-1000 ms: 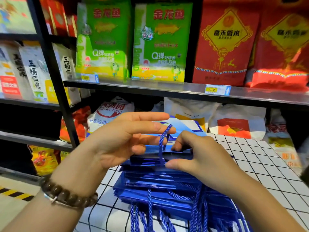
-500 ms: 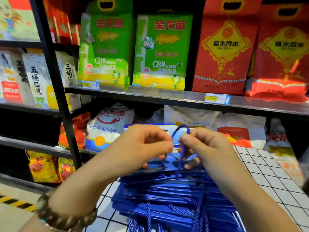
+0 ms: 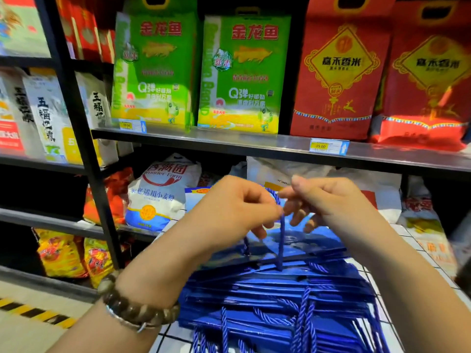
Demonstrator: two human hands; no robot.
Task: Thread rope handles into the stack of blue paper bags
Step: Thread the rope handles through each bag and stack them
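Note:
A stack of flat blue paper bags (image 3: 267,296) lies on a white tiled surface (image 3: 418,248), fanned toward me. A blue twisted rope (image 3: 281,240) rises from the top bag's upper edge in a loop. My left hand (image 3: 234,207) pinches the rope near the loop's top with curled fingers. My right hand (image 3: 328,202) pinches the same rope just to the right, above the bag. Several bags lower in the stack carry rope handles (image 3: 303,324). The rope's ends at the bag are partly hidden by my hands.
Dark metal shelves (image 3: 229,142) stand close behind, with green and red rice bags above and white flour sacks (image 3: 158,194) below. A black upright post (image 3: 84,138) is at the left. A yellow-black floor stripe (image 3: 33,312) runs at the lower left.
Both hands have risen and come together above the top bag, drawing the blue rope upward into a taller loop. The left hand went from flat fingers to a pinch.

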